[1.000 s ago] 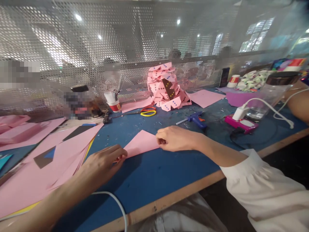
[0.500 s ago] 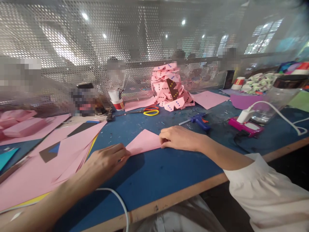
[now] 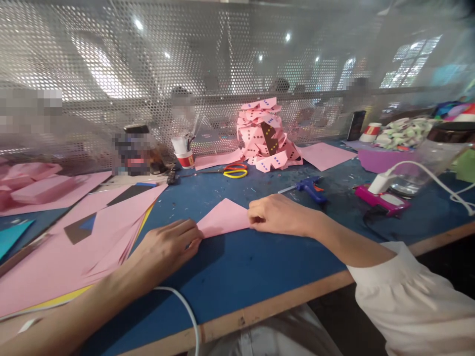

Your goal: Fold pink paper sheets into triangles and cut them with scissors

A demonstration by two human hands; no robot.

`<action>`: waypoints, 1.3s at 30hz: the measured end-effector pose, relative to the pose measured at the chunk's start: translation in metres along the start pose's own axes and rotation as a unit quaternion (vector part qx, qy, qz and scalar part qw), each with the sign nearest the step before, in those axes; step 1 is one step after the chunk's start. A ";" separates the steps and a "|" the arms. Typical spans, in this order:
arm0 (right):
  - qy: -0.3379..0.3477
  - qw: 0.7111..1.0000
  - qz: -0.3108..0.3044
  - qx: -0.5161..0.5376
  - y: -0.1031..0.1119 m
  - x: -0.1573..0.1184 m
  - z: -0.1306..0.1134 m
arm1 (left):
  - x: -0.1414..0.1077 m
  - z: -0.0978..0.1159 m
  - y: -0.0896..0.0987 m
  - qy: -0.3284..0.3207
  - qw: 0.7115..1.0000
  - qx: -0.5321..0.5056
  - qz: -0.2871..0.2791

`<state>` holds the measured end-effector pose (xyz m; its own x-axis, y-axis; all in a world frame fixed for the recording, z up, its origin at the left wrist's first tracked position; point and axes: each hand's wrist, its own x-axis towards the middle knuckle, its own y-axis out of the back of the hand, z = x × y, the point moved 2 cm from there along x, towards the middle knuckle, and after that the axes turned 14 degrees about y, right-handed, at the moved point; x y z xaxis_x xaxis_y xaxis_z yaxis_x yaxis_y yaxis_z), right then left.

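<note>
A pink paper folded into a low triangle [image 3: 225, 218] lies on the blue table mat [image 3: 237, 272], its peak pointing away from me. My left hand [image 3: 177, 243] pinches its left corner, fingers closed. At the right corner my right hand [image 3: 272, 213] has its fingers curled shut on the same paper. Both fingertip pairs hide the corners. Beyond the paper stands a pile of folded pink pieces with dots [image 3: 261, 136].
Blue glue gun [image 3: 311, 190] and yellow-red scissors [image 3: 235, 171] lie behind my hands. Pink sheets [image 3: 74, 267] cover the left side. At right are a magenta power strip [image 3: 382, 198], a clear jar [image 3: 419, 173] and a white cable [image 3: 430, 170]. A cup [image 3: 184, 159] stands behind.
The whole view has shifted slightly, so things appear a little further right. Both hands keep their places on the folded paper.
</note>
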<state>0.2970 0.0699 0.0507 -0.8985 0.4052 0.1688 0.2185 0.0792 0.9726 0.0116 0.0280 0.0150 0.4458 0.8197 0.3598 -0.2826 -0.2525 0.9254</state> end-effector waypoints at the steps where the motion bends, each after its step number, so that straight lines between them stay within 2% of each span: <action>1: 0.001 1.000 0.002 0.003 -0.001 0.000 0.001 | 0.000 0.000 -0.001 -0.005 1.000 0.012 -0.004; 4: 0.002 1.000 0.008 0.011 -0.003 -0.001 0.004 | 0.001 -0.001 -0.002 -0.009 0.999 0.030 -0.014; 16: -0.004 0.998 0.016 0.057 -0.005 -0.001 0.010 | 0.004 -0.005 -0.001 0.030 0.998 -0.007 -0.054; 24: 0.001 0.998 0.020 0.062 -0.005 -0.001 0.010 | 0.005 -0.004 -0.002 0.043 0.997 -0.027 -0.061; 33: -0.020 0.996 -0.005 0.085 -0.003 0.000 0.010 | 0.009 -0.007 -0.006 0.121 0.984 -0.098 -0.083; 39: -0.057 0.995 -0.025 0.083 -0.007 0.000 0.014 | 0.012 -0.011 -0.007 0.176 0.973 -0.113 -0.096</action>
<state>0.3012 0.0822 0.0414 -0.8627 0.4973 0.0922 0.2424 0.2467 0.9383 0.0091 0.0453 0.0114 0.2011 0.9760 0.0835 -0.4196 0.0088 0.9077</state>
